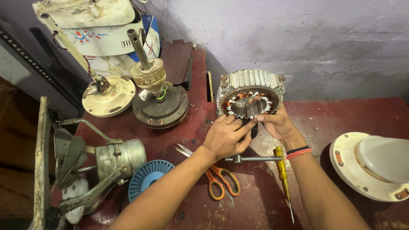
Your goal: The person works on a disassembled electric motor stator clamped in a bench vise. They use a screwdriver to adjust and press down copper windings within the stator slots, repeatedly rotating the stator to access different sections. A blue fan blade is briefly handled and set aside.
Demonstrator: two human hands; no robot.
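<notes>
Nearest, the bare red tabletop (255, 204) shows between the two forearms, with free room down to the near edge. On it lie orange-handled scissors (217, 176), blades pointing far-left, and to their right a yellow-handled screwdriver (282, 170) with its thin shaft running toward the near edge. Just beyond these a steel bar tool (253, 159) lies crosswise, touching the heel of the left hand.

At near left a round blue ribbed cap (147, 175) sits beside a grimy grey fan motor with blades (115, 159) that overhangs the left edge. At near right a cream round fan housing (372, 164) crowds the right edge.

In the middle, the left hand (226, 136) has its grip curled closed over the near lower rim of the motor stator (250, 96), fingers pressed against it. The right hand (277, 123), with dark and red bands at the wrist, pinches the same rim from the right, fingers closed on the metal. The stator stands on edge, open face toward the camera, copper windings showing, at mid-tabletop close to the far wall.

Farther left stand a dark round motor with upright shaft (159, 106) and a cream fan base (108, 96), then stacked white fan covers (98, 25) in the far left corner
</notes>
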